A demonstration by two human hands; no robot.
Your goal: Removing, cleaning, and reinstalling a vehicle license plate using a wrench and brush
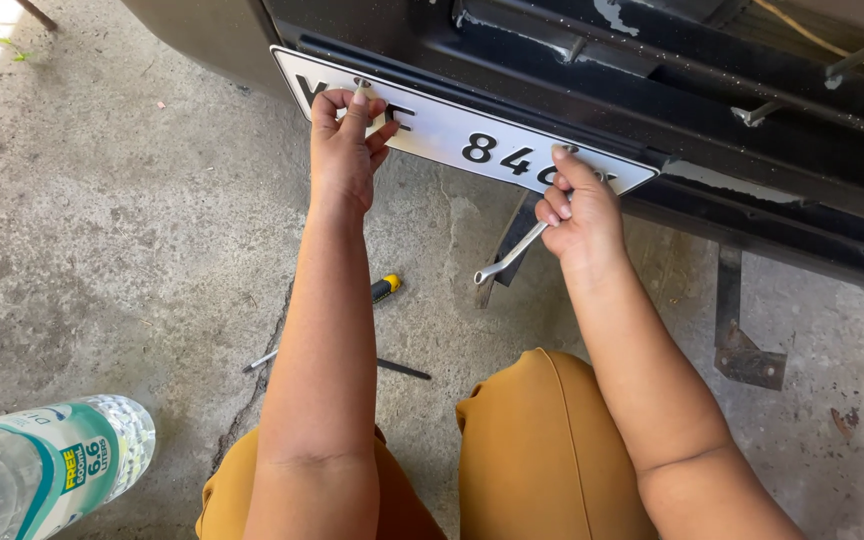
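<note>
Here, a person crouches on a concrete floor [132,230] in front of the dark back end of a vehicle [752,110]. A white number plate [452,130] with black marks sits against the dark bumper, tilted so its left end is higher than its right end. The left hand [344,150] is at the left end of the plate, with the fingers curled over the front of it and one finger pointing up to the top edge, so its grip is closed on the plate. The right hand [577,215] is at the right end of the plate, with one fingertip pressed on the top edge. This hand's grip is also closed around a thin silver wrench [512,255], which sticks out down and to the left, below the plate. On the floor between the two arms lies a screwdriver with a yellow and black handle [385,288], partly hidden behind the left arm. A thin dark rod [404,370] lies near it on the floor. The person's knees, in mustard yellow cloth [542,450], show at the bottom. A big clear water bottle [47,465] with a green label lies at the bottom left corner, well apart from the hands. A rusty metal bracket [747,350] hangs under the bumper on the right.
</note>
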